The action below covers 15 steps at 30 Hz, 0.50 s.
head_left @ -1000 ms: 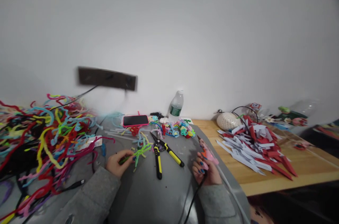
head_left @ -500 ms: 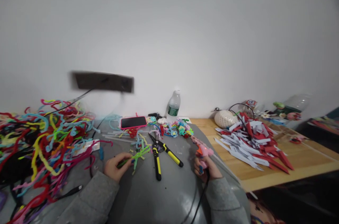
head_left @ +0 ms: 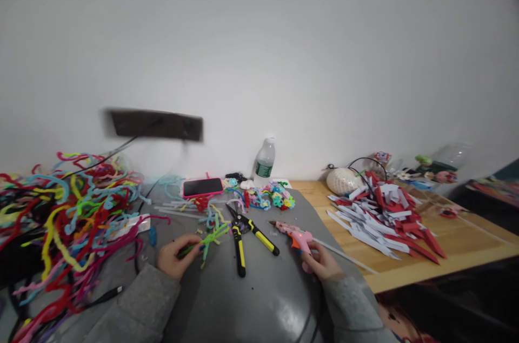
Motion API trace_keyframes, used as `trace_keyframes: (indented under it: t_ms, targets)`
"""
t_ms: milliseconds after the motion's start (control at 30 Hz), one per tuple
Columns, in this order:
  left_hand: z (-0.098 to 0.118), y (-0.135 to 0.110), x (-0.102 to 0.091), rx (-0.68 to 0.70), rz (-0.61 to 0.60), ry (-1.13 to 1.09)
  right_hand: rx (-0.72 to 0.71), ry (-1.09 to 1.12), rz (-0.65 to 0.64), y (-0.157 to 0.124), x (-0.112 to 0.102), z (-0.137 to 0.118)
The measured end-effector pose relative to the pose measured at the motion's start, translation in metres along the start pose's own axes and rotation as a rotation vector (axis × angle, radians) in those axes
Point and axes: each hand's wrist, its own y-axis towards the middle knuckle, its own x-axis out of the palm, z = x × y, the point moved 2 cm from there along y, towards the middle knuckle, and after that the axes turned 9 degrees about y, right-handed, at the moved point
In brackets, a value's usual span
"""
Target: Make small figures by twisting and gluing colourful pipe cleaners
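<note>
My left hand (head_left: 177, 257) pinches a green pipe-cleaner piece (head_left: 207, 238) that lies on the grey table (head_left: 251, 299). Its green and blue arms spread out just right of my fingers. My right hand (head_left: 322, 264) is wrapped round the handle of a pink glue gun (head_left: 295, 235), held above the table with its nozzle pointing left. A clear glue stick juts from the back of the gun to the right. Black and yellow pliers (head_left: 245, 237) lie open on the table between my hands.
A big tangle of coloured pipe cleaners (head_left: 65, 213) covers the left. A pink-cased phone (head_left: 203, 186), small pipe-cleaner flowers (head_left: 271, 198) and a water bottle (head_left: 264, 161) stand at the back. Red and white paper strips (head_left: 385, 213) lie on the wooden table to the right.
My right hand has lifted the glue gun and swung its nozzle from pointing away to pointing left. My left hand has kept its hold on the green piece.
</note>
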Motion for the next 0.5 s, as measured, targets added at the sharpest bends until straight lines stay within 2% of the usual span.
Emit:
trace_keyframes:
  t_ms: [200,333,433,500]
  targets:
    - [-0.001,-0.001,0.001,-0.027,-0.001,-0.02,-0.127,-0.328,0.109,-0.013,-0.018,0.003]
    - [0.0,-0.001,0.001,-0.041,-0.003,-0.046,-0.23,-0.523,0.241,-0.018,-0.028,-0.009]
    - [0.0,-0.001,0.001,-0.055,-0.002,-0.065,-0.381,-0.413,0.261,-0.021,-0.016,-0.028]
    - [-0.001,-0.001,0.001,-0.063,-0.004,-0.075,-0.471,-0.271,0.205,-0.025,0.008,-0.039]
